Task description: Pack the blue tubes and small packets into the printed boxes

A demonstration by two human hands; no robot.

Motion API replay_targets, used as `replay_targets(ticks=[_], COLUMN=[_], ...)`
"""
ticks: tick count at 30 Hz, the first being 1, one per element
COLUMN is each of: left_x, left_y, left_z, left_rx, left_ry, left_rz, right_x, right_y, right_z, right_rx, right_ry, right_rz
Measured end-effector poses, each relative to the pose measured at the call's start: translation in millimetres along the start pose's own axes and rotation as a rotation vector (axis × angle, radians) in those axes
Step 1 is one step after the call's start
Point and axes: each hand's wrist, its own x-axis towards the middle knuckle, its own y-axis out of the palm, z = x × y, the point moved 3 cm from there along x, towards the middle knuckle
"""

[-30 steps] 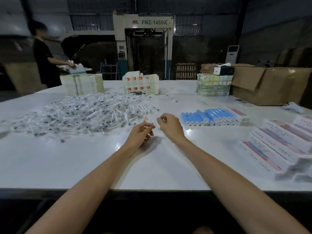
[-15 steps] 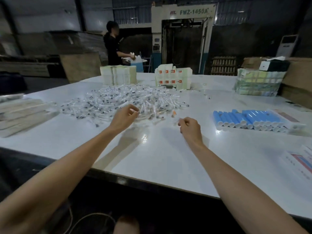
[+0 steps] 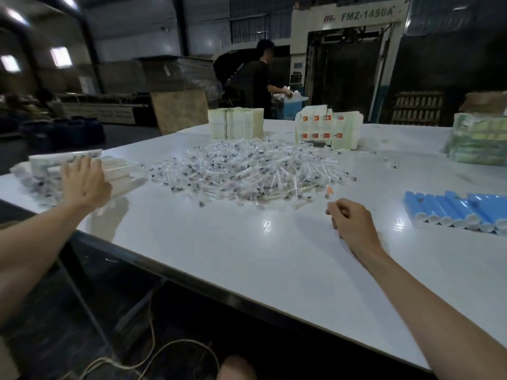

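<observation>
Right hand (image 3: 354, 223), grip pinched on a likely light, slippery small packet (image 3: 329, 191) beside the heap of packets (image 3: 247, 171), hovers while the left hand (image 3: 85, 185), grip spread apart, rests on flat printed boxes (image 3: 116, 169), probably best lifted by their edges; blue tubes (image 3: 452, 211) lie to the right on the bench (image 3: 247, 259).
</observation>
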Motion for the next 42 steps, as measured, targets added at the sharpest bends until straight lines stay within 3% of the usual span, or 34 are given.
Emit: replay_targets(ticks=[4,9,13,19,25,30,34,38,42], left_x=[16,19,12,3,-43,-123,-183,-222,-245], left_y=[-2,-4,-12,-41,-94,-113,-116,-124,-134], left_z=[11,13,8,-13,-115,-219,-292,-345,-377], left_rx=[0.043,0.134,0.192,0.059,-0.256,-0.467,-0.465,-0.373,-0.336], left_ry=[0.032,0.019,0.09,0.194,0.421,0.625,0.753,0.773,0.815], left_rz=[-0.075,0.01,-0.015,-0.132,-0.215,-0.108,-0.105,-0.107,-0.196], right_x=[-1,-1,-1,-4,-10,-14,-14,-14,-10], right_y=[2,2,3,1,2,5,9,3,-7], right_z=[1,3,4,9,19,32,34,26,15], right_rx=[0.014,0.029,0.043,0.046,0.016,0.342,0.613,0.747,0.718], right_ry=[-0.017,-0.018,-0.009,0.008,-0.034,0.079,0.22,0.276,0.287], right_rz=[0.022,0.037,0.046,0.045,0.065,0.2,0.294,0.159,0.011])
